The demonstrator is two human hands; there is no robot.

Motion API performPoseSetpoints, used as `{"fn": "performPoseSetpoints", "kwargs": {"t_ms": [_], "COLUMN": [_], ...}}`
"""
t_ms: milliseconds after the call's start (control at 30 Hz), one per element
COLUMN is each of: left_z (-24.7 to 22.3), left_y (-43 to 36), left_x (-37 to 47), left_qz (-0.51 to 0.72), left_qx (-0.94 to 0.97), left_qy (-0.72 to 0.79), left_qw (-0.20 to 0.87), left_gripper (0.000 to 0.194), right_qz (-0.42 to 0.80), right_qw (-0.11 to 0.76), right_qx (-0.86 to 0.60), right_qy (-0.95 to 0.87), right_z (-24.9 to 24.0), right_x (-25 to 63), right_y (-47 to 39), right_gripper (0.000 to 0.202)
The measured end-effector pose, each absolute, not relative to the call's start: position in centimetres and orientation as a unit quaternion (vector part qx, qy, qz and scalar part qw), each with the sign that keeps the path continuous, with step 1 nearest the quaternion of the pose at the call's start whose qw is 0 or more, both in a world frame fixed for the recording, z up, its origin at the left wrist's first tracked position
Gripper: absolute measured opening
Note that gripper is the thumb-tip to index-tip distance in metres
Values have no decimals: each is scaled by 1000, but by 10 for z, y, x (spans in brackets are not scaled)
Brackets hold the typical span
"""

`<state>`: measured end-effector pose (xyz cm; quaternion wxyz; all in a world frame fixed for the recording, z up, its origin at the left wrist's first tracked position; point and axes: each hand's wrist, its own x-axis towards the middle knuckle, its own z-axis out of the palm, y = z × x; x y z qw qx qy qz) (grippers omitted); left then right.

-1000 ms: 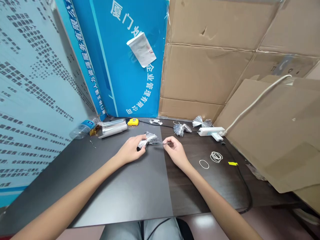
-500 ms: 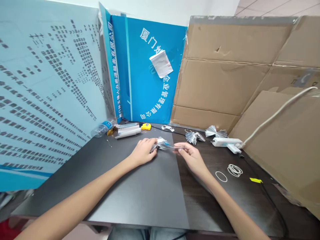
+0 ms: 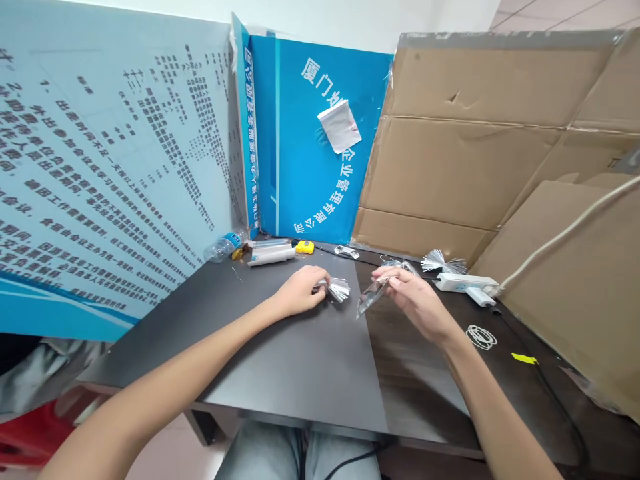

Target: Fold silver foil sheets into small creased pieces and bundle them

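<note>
My left hand [image 3: 306, 291] rests on the dark table, fingers curled round a bundle of silvery, shiny strips [image 3: 339, 289] whose fanned ends stick out to the right. To the right of it, my right hand [image 3: 414, 299] is raised above the table. Its thumb and fingers pinch a flat, clear shiny plastic piece [image 3: 371, 298] that slants down to the left, apart from the bundle. Behind the right hand lies a second silvery bundle, partly hidden by the fingers. Farther right, another fanned silvery bundle [image 3: 444, 262] sits by the power strip [image 3: 467, 283].
At the back left are a plastic bottle [image 3: 224, 247], a silvery roll [image 3: 273, 256] and a yellow tape measure [image 3: 305, 247]. Several white rubber bands [image 3: 481, 337] and a yellow tag [image 3: 525, 359] on a black cable lie at right. Cardboard panels [image 3: 445, 160] and blue boards [image 3: 320, 193] wall the table.
My right hand has drawn the clear plastic piece away from the bundle, rightward and up. The left hand stays on the bundle. The view has shifted, and the single loose rubber band is now out of sight.
</note>
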<state>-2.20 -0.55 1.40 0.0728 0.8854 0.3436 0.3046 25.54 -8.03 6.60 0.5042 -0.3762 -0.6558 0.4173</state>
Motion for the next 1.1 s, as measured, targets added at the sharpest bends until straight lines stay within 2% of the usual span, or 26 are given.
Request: {"fn": "performPoseSetpoints", "kwargs": {"t_ms": [167,267,333,500,633,733,867,967,1100], "left_z": [17,16,13,5,6,8,5,3,3], "left_y": [-9,-8,-4,1,-1,-2,0,0,-3], "left_x": [-22,-23,-24,-26,-29,-28,-22,-18,-16], "left_qz": [267,293,313,372,341,333,359,379,377], "left_qx": [897,886,872,846,875,875,831,806,797], "left_qy": [352,350,359,359,333,341,396,422,440], "left_qw": [30,83,115,130,81,81,154,170,173], "left_gripper": [15,15,18,19,18,16,24,25,24], "right_qz": [511,487,455,392,372,346,290,206,131], "right_qw": [409,407,416,445,429,424,455,445,350], "right_qx": [-360,-385,-413,-489,-520,-526,-518,-501,-462], "right_qy": [-664,-670,-670,-640,-638,-651,-663,-713,-804], "right_z": [71,72,73,60,42,37,45,51,49], "right_x": [216,197,193,206,217,224,227,224,217], "right_y": [-80,-63,-48,-22,-21,-21,-23,-28,-37], "right_gripper": [27,12,9,35,60,63,68,56,27]}}
